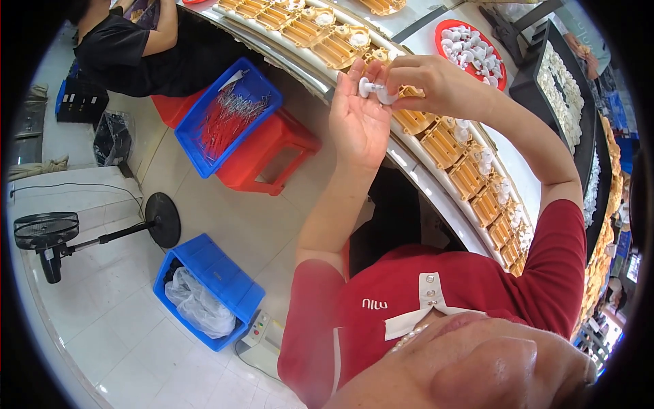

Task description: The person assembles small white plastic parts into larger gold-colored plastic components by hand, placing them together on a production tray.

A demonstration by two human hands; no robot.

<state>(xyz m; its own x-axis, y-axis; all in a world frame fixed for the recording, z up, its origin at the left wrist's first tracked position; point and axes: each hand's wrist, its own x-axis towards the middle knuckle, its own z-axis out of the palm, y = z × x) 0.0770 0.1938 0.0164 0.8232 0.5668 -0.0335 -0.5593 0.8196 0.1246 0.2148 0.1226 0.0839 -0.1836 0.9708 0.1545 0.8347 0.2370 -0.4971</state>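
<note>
My left hand [360, 121] is turned palm up over the bench edge, its fingers loosely curled. On them rests a white plastic knob [366, 87] with a round disc and a short stem. From the right, my right hand [421, 80] reaches across and pinches a white plastic piece [387, 97] against the knob. Whether these are two parts or one joined part I cannot tell. Beside and below both hands runs a row of tan plastic housings [441, 144], several with white parts set in them.
A red round tray [439, 35] of white knobs stands beyond my right hand. A black tray [545, 109] holds small white parts. To the left are a blue bin [182, 151] of red-handled metal pieces on a red stool [255, 160], a blue crate [221, 276], a fan [48, 232] and a co-worker [136, 58].
</note>
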